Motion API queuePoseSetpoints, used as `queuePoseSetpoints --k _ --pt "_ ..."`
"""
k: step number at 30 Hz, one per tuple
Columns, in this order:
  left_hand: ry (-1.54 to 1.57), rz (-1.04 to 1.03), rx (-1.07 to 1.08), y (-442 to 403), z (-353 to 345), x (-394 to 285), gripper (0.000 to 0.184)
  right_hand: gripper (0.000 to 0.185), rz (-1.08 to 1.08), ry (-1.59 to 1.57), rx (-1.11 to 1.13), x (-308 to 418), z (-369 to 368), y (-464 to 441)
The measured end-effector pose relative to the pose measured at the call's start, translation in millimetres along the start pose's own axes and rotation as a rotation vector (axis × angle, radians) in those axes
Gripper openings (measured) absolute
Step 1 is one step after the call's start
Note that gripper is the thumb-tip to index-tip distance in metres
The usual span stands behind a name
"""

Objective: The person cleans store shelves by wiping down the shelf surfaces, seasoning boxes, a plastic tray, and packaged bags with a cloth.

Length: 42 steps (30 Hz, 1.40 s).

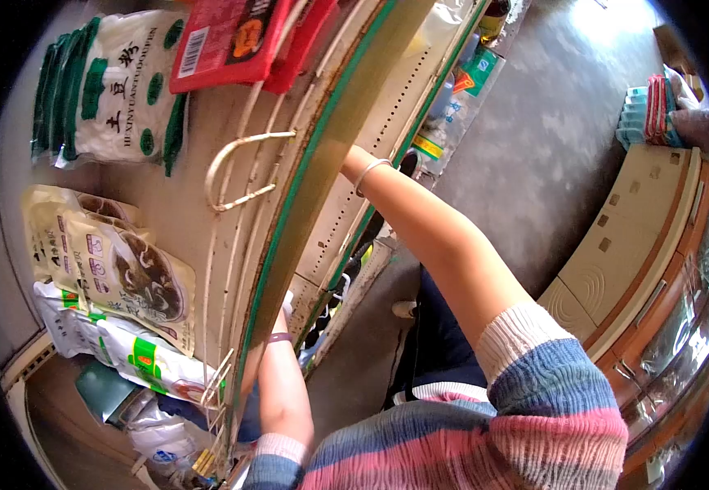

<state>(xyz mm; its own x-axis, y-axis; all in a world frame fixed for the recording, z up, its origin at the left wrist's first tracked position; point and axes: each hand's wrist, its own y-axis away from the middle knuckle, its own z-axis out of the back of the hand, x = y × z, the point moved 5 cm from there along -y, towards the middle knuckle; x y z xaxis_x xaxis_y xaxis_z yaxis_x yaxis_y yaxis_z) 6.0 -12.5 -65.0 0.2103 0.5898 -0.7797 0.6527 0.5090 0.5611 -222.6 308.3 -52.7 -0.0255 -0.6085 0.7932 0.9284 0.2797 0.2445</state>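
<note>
My right arm (440,233), with a pale bracelet (368,174) at the wrist, reaches behind the green-edged shelf board (322,139). The fingers of my right hand are hidden there, and so is anything they hold. Lower down, my left forearm (283,380) wears a dark band (279,336) and also goes in under the board. Its fingers cannot be seen. A small white patch (289,300) shows just beyond the left wrist; what it is, I cannot make out.
On the shelf at left are white-and-green bags (126,90), red packets (228,49), beige pouches (134,269) and white-green pouches (134,351). A white wire rail (244,196) runs along its edge. Grey floor (526,131) lies beyond, with a wood-trimmed cabinet (616,245) at right.
</note>
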Motion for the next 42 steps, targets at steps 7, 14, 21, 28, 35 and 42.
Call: queuePoseSetpoints --k 7,14,21,28,35,42 --pt "-0.151 -0.049 0.001 35 4 -1 0.035 0.038 0.132 -0.132 -0.256 15 32 43" --pt "-0.450 -0.168 0.009 56 -19 -1 0.035 0.033 0.035 -0.129 -0.299 11 35 67" --pt "-0.876 -0.396 0.043 91 -32 -4 0.034 0.028 -0.066 -0.369 -0.421 28 29 149" --pt "-1.032 -0.682 0.174 208 27 -29 0.025 0.022 0.116 -0.615 0.078 74 -87 332" --pt "-1.089 -1.000 0.191 344 89 -109 0.022 0.025 0.457 -0.392 0.581 250 -94 415" --pt "-0.930 -1.195 -0.228 401 201 -154 0.024 0.019 0.912 -0.280 0.653 398 -138 452"
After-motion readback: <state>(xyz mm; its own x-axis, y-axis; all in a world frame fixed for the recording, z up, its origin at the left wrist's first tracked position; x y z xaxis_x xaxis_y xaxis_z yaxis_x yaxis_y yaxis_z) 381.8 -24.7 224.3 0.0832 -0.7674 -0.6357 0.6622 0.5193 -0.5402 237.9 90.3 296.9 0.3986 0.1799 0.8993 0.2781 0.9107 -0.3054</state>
